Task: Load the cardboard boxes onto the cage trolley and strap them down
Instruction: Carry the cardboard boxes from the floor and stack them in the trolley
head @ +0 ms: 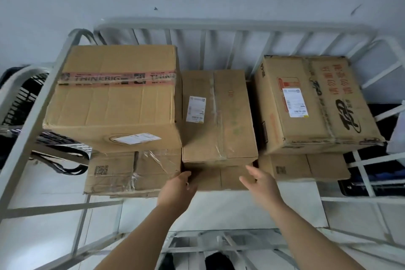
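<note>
Cardboard boxes (114, 103) — stacked in cage trolley (219, 26) | right hand (260, 180) nearby

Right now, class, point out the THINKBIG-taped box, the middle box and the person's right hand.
THINKBIG-taped box (114, 107): head view, bare top face below the tape.
middle box (232, 116): head view, top face right of its tape seam.
right hand (260, 183): head view, back of the hand.

I see middle box (219, 116) sealed, in cage trolley (219, 26) | taped box (114, 98) stacked left of it | printed box (313, 103) stacked right
</note>
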`<state>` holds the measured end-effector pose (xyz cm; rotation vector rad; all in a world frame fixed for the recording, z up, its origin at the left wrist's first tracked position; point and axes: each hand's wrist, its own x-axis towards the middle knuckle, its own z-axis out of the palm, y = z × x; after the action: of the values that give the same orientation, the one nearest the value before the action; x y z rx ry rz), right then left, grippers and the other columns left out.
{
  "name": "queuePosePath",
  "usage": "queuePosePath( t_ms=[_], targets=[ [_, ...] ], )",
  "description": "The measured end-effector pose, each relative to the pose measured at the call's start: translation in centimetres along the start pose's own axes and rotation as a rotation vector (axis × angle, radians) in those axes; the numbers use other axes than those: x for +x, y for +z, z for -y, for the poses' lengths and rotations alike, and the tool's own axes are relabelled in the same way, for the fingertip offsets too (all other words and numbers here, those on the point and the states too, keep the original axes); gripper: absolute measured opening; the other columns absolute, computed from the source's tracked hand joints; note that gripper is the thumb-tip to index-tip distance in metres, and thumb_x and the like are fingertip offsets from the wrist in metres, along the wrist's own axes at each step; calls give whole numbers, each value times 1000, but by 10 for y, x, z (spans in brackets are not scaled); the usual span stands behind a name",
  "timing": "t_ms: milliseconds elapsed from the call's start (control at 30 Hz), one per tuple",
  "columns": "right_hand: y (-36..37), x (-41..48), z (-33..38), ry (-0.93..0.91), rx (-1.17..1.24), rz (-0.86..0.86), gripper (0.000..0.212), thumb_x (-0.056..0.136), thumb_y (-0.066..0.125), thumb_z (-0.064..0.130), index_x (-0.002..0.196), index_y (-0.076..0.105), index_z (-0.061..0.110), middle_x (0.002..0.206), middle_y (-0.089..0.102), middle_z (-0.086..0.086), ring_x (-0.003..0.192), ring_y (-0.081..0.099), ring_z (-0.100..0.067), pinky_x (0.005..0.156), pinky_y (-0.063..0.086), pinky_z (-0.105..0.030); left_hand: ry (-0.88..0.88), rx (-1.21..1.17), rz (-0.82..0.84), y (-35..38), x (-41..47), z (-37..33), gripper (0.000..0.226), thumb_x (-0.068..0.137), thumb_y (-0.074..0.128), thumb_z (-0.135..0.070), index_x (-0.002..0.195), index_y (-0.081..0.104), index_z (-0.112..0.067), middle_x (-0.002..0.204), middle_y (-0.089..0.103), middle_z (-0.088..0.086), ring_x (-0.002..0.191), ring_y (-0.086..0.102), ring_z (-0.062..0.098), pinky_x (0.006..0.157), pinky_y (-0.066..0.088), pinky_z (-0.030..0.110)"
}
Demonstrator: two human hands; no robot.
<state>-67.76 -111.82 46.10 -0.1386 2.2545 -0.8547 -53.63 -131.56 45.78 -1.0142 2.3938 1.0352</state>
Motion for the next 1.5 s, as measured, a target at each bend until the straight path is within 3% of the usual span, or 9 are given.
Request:
queuePosePath(
  t_ms=[100, 300, 767, 933, 1167, 1267, 1333, 1433, 1500],
  targets=[
    [2, 18, -41, 29, -35, 27, 53, 89, 66, 31, 138, 50, 19, 128, 61, -9, 116, 57, -25, 90, 47, -30, -127, -15, 46, 47, 14, 8, 51, 91, 56, -43, 137, 49, -21, 129, 59, 0, 113, 57, 18, 92, 46, 28],
    [23, 70, -116, 130, -2, 64, 54, 89, 64, 31, 139, 49, 15, 131, 58, -8, 120, 53, -18, 91, 35, -17, -360, -149, 98, 135, 56, 24, 56, 90, 57, -45, 138, 48, -16, 125, 61, 6, 114, 56, 21, 91, 43, 27],
    [111, 173, -241, 377, 44, -16, 63, 91, 61, 34, 142, 40, 5, 140, 50, -14, 128, 48, -25, 105, 39, -36, -500, -117, 103, 282, 159, 83, 64, 96, 47, -45, 145, 34, -7, 135, 51, 18, 119, 52, 30, 89, 43, 32],
    [136, 197, -269, 421, 154, -75, 70, 87, 66, 34, 143, 36, 3, 139, 50, -16, 128, 48, -26, 99, 40, -33, -559, -320, -18, 314, 179, 90, 68, 90, 59, -42, 140, 32, -5, 135, 53, 14, 113, 56, 30, 82, 46, 31],
    [149, 220, -283, 364, 463, -125, 48, 87, 67, 16, 130, 50, 4, 135, 53, -7, 122, 52, -18, 88, 42, -26, -449, -455, -143, 321, 191, 97, 52, 92, 59, -19, 137, 38, -4, 145, 44, 13, 133, 43, 26, 107, 39, 39],
    [136, 248, -265, 261, 357, -78, 13, 88, 59, 8, 91, 55, 21, 89, 56, 7, 86, 53, -18, 65, 39, -23, -353, -366, -93, 302, 220, 98, 47, 93, 54, -16, 134, 40, 2, 139, 50, 17, 119, 55, 32, 91, 50, 42],
    [134, 258, -259, 254, 269, -86, 21, 86, 53, 7, 83, 43, 26, 75, 42, 7, 71, 41, -17, 57, 33, -26, -365, -349, -40, 298, 223, 94, 51, 93, 53, -18, 138, 35, -1, 142, 46, 15, 104, 61, 32, 73, 55, 38],
    [137, 248, -263, 249, 332, 2, 31, 90, 46, 4, 100, 50, 34, 105, 50, 9, 107, 54, -11, 67, 38, -24, -355, -358, -25, 302, 213, 89, 63, 93, 55, -22, 145, 23, -7, 151, 34, 10, 120, 52, 31, 86, 51, 37],
    [138, 242, -273, 269, 360, 9, 38, 93, 47, 7, 128, 47, 21, 130, 45, 3, 136, 37, -11, 84, 38, -22, -376, -342, -22, 303, 212, 89, 70, 93, 57, -29, 148, 18, -8, 153, 32, 9, 124, 49, 30, 87, 49, 35]
  ],
)
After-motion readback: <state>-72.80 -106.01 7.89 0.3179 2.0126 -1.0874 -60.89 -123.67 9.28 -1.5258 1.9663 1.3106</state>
